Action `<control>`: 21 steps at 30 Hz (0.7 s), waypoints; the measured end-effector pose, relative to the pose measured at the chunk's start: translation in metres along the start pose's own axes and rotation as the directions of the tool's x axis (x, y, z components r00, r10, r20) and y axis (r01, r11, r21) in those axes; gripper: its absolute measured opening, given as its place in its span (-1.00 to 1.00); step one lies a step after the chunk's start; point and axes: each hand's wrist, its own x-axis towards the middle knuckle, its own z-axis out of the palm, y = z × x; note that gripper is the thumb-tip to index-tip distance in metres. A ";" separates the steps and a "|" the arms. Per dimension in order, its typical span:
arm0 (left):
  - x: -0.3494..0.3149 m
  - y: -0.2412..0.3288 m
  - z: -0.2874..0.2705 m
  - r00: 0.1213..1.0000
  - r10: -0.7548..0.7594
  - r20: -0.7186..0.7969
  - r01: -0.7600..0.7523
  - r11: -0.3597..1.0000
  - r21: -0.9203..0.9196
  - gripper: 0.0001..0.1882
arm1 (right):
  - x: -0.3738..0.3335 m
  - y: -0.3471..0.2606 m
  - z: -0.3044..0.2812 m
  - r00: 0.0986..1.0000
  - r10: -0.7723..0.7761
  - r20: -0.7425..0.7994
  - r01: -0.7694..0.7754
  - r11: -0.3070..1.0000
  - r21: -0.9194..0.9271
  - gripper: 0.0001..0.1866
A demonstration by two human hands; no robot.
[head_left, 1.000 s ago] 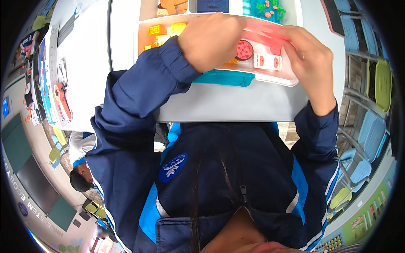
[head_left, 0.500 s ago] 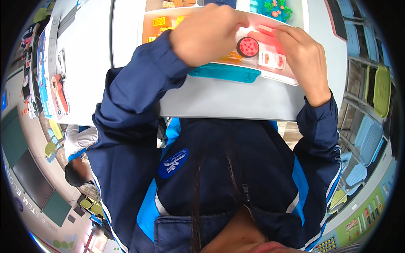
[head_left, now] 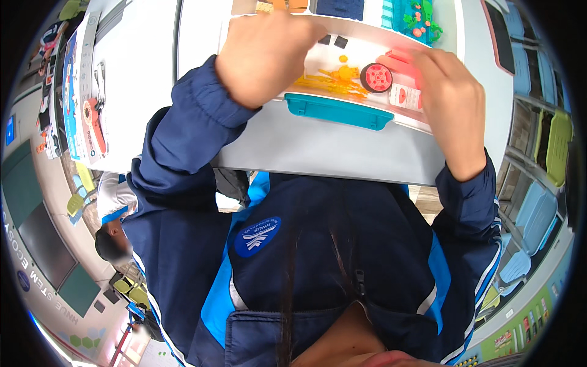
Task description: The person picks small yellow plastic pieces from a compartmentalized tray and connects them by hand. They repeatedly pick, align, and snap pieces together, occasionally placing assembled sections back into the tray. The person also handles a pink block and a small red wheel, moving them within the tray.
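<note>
A white compartment tray (head_left: pixel 397 33) of building pieces lies on the table. My left hand (head_left: pixel 266 58) is over its left part, fingers curled and mostly hidden beneath; what they hold, if anything, does not show. Two small dark squares (head_left: pixel 340 41) lie beside its fingertips. My right hand (head_left: pixel 451 101) bends into the tray's right end, fingers closed among pink pieces (head_left: pixel 398 61); its grip is hidden. Between the hands are a black wheel with a pink hub (head_left: pixel 376 77), orange-yellow pieces (head_left: pixel 336 82) and a white package with red shapes (head_left: pixel 405 97).
Far compartments hold tan and orange bricks (head_left: pixel 287 6), dark blue pieces (head_left: pixel 339 8) and green plant pieces (head_left: pixel 425 21). A teal handle (head_left: pixel 339 112) juts from the tray's near side. At left on the table lie an orange-red tool (head_left: pixel 94 125) and a flat box (head_left: pixel 73 92).
My left hand has moved left, uncovering the dark squares and more orange-yellow pieces. My right hand has come nearer, lower over the pink pieces. The whole view has shifted slightly.
</note>
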 end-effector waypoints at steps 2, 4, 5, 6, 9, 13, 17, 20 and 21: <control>0.007 0.004 0.011 0.999 0.050 0.010 -0.050 0.998 0.048 -0.80 | 0.008 -0.011 0.004 0.994 -0.100 -0.046 0.105 0.988 0.112 -0.82; 0.013 0.005 0.019 0.993 0.116 -0.016 -0.115 0.990 0.084 -0.85 | 0.017 -0.019 0.019 0.992 -0.119 -0.044 0.124 0.982 0.140 -0.84; 0.016 0.005 0.021 0.992 0.122 -0.018 -0.120 0.989 0.086 -0.86 | 0.025 -0.022 0.028 0.990 -0.134 -0.043 0.139 0.978 0.157 -0.85; 0.018 0.006 0.022 0.993 0.120 -0.013 -0.118 0.989 0.092 -0.87 | 0.035 -0.026 0.033 0.986 -0.158 -0.058 0.162 0.983 0.083 -0.88; 0.019 0.011 0.023 0.992 0.127 0.010 -0.127 0.985 0.120 -0.90 | 0.042 -0.033 0.038 0.980 -0.200 -0.010 0.200 0.972 0.120 -0.95; 0.014 0.008 0.030 0.992 0.122 -0.046 -0.116 0.988 0.106 -0.93 | 0.048 -0.035 0.042 0.982 -0.186 0.027 0.184 0.980 0.072 -0.99; 0.012 0.010 0.033 0.991 0.073 -0.112 -0.059 0.991 0.122 -0.96 | 0.047 -0.038 0.054 0.985 -0.167 0.044 0.167 0.986 0.004 -0.98; 0.012 0.011 0.032 0.995 0.035 -0.098 -0.020 0.988 0.156 -0.97 | 0.050 -0.038 0.055 0.982 -0.188 0.012 0.188 0.982 0.013 -0.98; 0.011 0.009 0.034 0.996 0.031 -0.088 -0.018 0.990 0.141 -0.97 | 0.050 -0.038 0.055 0.980 -0.197 0.005 0.197 0.980 0.017 -0.98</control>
